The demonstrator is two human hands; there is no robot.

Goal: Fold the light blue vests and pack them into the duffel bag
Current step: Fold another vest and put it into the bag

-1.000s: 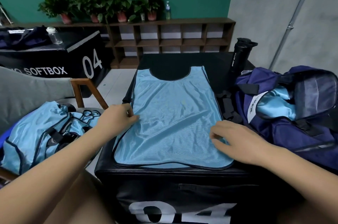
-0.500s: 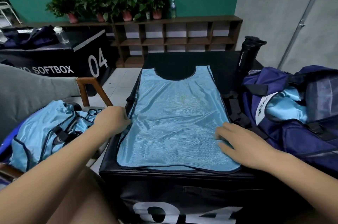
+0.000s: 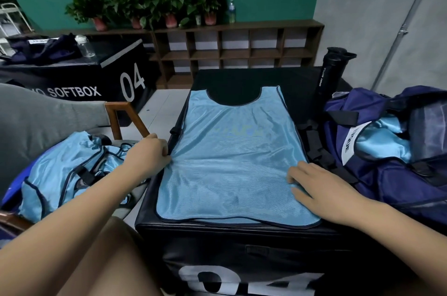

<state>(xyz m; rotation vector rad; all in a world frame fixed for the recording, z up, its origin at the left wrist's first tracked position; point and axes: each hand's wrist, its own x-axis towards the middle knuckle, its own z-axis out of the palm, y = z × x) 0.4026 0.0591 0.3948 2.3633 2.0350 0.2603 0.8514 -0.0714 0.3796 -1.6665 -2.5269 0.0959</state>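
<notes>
Item 1: light blue vest (image 3: 232, 155). It is lying flat, neck opening away from us, on top of the black box (image 3: 242, 247), which is showing a white "04" on its near face. The hem is reaching the box's near edge.

Item 2: left hand (image 3: 150, 153). We are curling its fingers at the vest's left edge about halfway along and pinching the cloth there. The fabric is puckering slightly at the grip.

Item 3: right hand (image 3: 319, 189). We are resting it on the vest's right edge, fingers nearly straight and lying on the cloth, holding nothing. The thumb is hidden from us.

Item 4: duffel bag (image 3: 387, 174). This navy bag is sitting on the box just right of the vest with its top open. Light blue cloth (image 3: 382, 141) is showing inside, beside a white label.

Item 5: heap of vests (image 3: 67, 170). These light blue vests are lying crumpled on a chair (image 3: 125, 114) to our left, apart from the box.

Item 6: sport bottle (image 3: 331, 70). This black bottle is standing upright at the box's far right corner, behind the bag.
</notes>
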